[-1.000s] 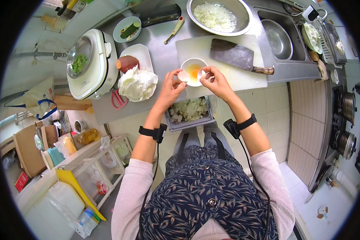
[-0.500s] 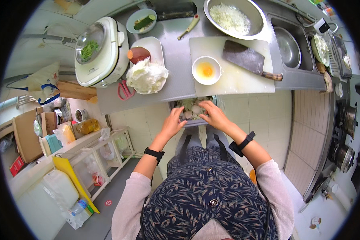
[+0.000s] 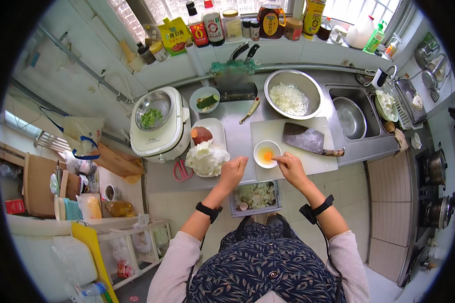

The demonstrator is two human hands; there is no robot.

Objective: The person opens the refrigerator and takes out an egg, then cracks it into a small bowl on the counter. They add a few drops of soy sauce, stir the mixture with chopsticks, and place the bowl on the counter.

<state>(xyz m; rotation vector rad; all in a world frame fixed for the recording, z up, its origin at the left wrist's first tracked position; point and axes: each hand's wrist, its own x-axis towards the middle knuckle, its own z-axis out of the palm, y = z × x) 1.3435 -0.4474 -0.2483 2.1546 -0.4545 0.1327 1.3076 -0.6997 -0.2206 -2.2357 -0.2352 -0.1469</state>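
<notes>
A small white bowl [image 3: 259, 160] with raw egg [image 3: 267, 154] in it stands at the left front of the white cutting board [image 3: 318, 164]. My right hand [image 3: 292, 168] is at the bowl's right rim, its fingertips together over the edge by the egg. Whatever they may pinch is too small to make out. To the left of the bowl my left hand [image 3: 232, 172] hovers closed, with nothing visible in it, near a head of pale cabbage [image 3: 207, 159]. A cleaver [image 3: 302, 138] with a wooden handle lies on the board behind the bowl.
Below the counter edge sits a grey bin [image 3: 258, 211] with vegetable scraps and eggshell. Behind the board are a steel basin [image 3: 317, 96] of chopped white pieces and a small knife [image 3: 251, 109]. Red scissors [image 3: 182, 171], a white cooker [image 3: 174, 132] and a sink [image 3: 369, 113] flank the work area.
Both hands have risen from the bin to counter height, the right one reaching the egg bowl. They were spread over the scraps before. The view has tilted up, showing the windowsill bottles.
</notes>
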